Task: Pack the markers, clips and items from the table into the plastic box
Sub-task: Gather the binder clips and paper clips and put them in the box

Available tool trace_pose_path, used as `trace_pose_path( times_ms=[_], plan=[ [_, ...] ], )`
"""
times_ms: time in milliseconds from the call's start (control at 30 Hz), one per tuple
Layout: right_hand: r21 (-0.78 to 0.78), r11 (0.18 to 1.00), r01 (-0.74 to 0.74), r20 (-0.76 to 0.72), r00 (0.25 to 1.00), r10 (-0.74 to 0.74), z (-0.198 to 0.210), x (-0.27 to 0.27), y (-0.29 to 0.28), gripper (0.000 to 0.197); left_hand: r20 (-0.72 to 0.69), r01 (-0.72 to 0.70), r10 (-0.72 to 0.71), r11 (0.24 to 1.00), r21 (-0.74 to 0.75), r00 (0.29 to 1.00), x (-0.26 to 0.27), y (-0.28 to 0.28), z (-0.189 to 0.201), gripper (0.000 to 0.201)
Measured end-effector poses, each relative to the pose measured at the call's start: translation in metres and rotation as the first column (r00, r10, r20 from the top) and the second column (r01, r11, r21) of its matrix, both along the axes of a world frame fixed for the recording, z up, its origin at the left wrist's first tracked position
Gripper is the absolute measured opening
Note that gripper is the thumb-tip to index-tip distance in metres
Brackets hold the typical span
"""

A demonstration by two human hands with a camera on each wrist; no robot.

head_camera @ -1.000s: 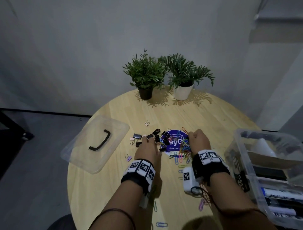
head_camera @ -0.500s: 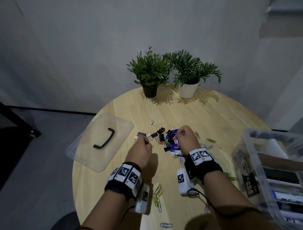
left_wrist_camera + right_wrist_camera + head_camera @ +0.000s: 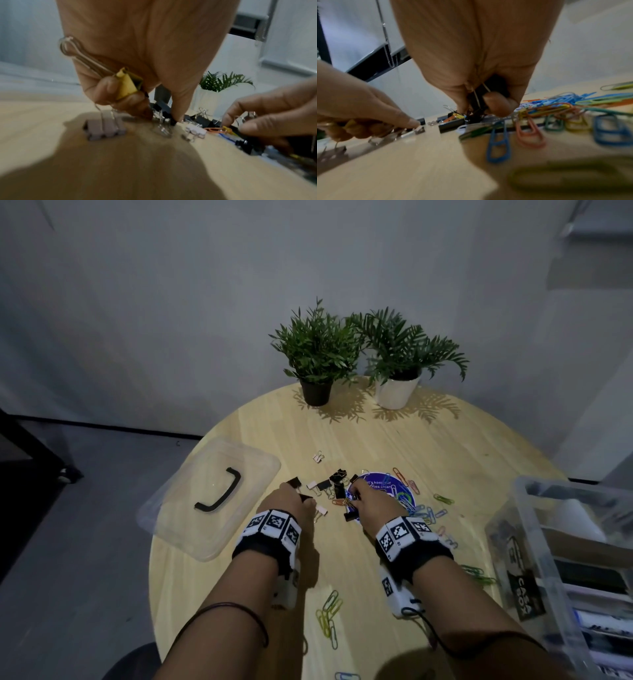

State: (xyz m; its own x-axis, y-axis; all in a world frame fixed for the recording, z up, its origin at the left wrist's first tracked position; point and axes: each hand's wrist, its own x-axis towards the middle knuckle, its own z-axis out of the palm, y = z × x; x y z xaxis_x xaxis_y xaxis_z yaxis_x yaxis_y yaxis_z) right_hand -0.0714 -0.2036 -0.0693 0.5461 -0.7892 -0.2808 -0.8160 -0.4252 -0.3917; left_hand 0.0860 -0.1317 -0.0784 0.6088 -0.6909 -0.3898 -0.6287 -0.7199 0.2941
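Curled round a yellow clip (image 3: 127,83), the fingers of the left hand (image 3: 287,505) are seen from the left wrist, while index and thumb are pinched on a black clip (image 3: 173,121) lying on the table (image 3: 394,440). A grey clip (image 3: 104,127) and a white clip (image 3: 196,130) are left on the wood just beside that hand. Black clips (image 3: 477,97) are gripped inside the curled fingers of the right hand (image 3: 371,503), whose fingertips are pressed down among more binder clips (image 3: 337,484) at the edge of a blue sticker (image 3: 385,489). Coloured paper clips (image 3: 556,115) are scattered to the right of that hand and nearer the table's front edge. Markers (image 3: 603,590) are stacked in the plastic box (image 3: 534,542) at the right rim of the table. Its clear lid (image 3: 191,508) is laid at the left edge, and two potted plants (image 3: 359,354) are stood at the far side.
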Motion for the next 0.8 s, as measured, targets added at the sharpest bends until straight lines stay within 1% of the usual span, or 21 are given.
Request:
trace_pose_path(
  times_ms=[100, 200, 233, 300, 333, 433, 467, 500, 533, 567, 600, 633, 667, 700, 733, 767, 800],
  plan=[
    [-0.091, 0.994, -0.065, -0.098, 0.994, 0.056, 0.005, 0.001, 0.006, 0.029, -0.007, 0.054, -0.054, 0.997, 0.047, 0.999, -0.007, -0.001, 0.002, 0.037],
    [-0.068, 0.998, -0.013, -0.052, 0.999, 0.009, 0.013, -0.004, 0.011, 0.027, 0.012, 0.127, -0.128, 0.991, 0.051, 0.992, -0.015, 0.004, 0.01, 0.033],
    [-0.048, 0.999, 0.019, -0.01, 1.0, -0.019, 0.019, -0.007, 0.013, 0.024, 0.019, 0.143, -0.143, 0.99, 0.022, 0.99, -0.018, 0.008, 0.015, 0.032],
    [-0.028, 0.995, 0.1, 0.107, 0.99, -0.096, 0.036, -0.02, 0.019, 0.02, 0.039, 0.152, -0.149, 0.985, -0.085, 0.988, -0.026, 0.019, 0.026, 0.031],
    [-0.036, 0.987, 0.155, 0.177, 0.973, -0.147, 0.05, -0.029, 0.023, 0.021, 0.016, 0.158, -0.157, 0.977, -0.144, 0.987, -0.031, 0.025, 0.032, 0.031],
    [-0.102, 0.936, 0.337, 0.387, 0.88, -0.275, 0.103, -0.071, 0.029, 0.018, -0.138, 0.165, -0.204, 0.953, -0.253, 0.969, -0.053, 0.043, 0.049, 0.021],
    [-0.124, 0.904, 0.408, 0.451, 0.835, -0.315, 0.121, -0.088, 0.029, 0.017, -0.156, 0.184, -0.23, 0.946, -0.268, 0.961, -0.061, 0.048, 0.052, 0.018],
    [-0.148, 0.866, 0.477, 0.484, 0.799, -0.357, 0.136, -0.106, 0.025, 0.017, -0.157, 0.209, -0.26, 0.936, -0.283, 0.953, -0.07, 0.052, 0.054, 0.016],
    [-0.166, 0.825, 0.54, 0.479, 0.775, -0.411, 0.147, -0.124, 0.019, 0.017, -0.15, 0.236, -0.289, 0.926, -0.296, 0.945, -0.078, 0.054, 0.055, 0.016],
    [-0.174, 0.789, 0.59, 0.421, 0.768, -0.482, 0.156, -0.14, 0.012, 0.017, -0.136, 0.265, -0.318, 0.913, -0.31, 0.938, -0.086, 0.056, 0.055, 0.018],
    [-0.17, 0.765, 0.621, 0.315, 0.77, -0.555, 0.161, -0.155, 0.002, 0.016, -0.121, 0.29, -0.342, 0.902, -0.318, 0.932, -0.093, 0.055, 0.055, 0.019],
    [-0.158, 0.758, 0.633, 0.189, 0.772, -0.606, 0.165, -0.164, -0.007, 0.017, -0.112, 0.31, -0.36, 0.895, -0.32, 0.926, -0.099, 0.055, 0.055, 0.02],
    [-0.139, 0.768, 0.626, 0.058, 0.779, -0.624, 0.166, -0.172, -0.016, 0.016, -0.109, 0.325, -0.376, 0.889, -0.321, 0.92, -0.106, 0.055, 0.056, 0.02],
    [-0.117, 0.791, 0.6, -0.04, 0.793, -0.608, 0.164, -0.176, -0.024, 0.019, -0.105, 0.338, -0.39, 0.882, -0.327, 0.915, -0.111, 0.055, 0.058, 0.02],
    [-0.076, 0.813, 0.578, -0.097, 0.807, -0.583, 0.161, -0.18, -0.029, 0.028, -0.102, 0.349, -0.402, 0.875, -0.335, 0.91, -0.116, 0.056, 0.06, 0.02],
    [-0.064, 0.829, 0.555, -0.121, 0.821, -0.559, 0.156, -0.183, -0.032, 0.035, -0.097, 0.359, -0.414, 0.867, -0.344, 0.905, -0.119, 0.056, 0.062, 0.02],
    [-0.076, 0.854, 0.514, -0.15, 0.841, -0.519, 0.151, -0.186, -0.032, 0.036, -0.09, 0.371, -0.426, 0.859, -0.352, 0.9, -0.122, 0.057, 0.065, 0.018]
  ],
)
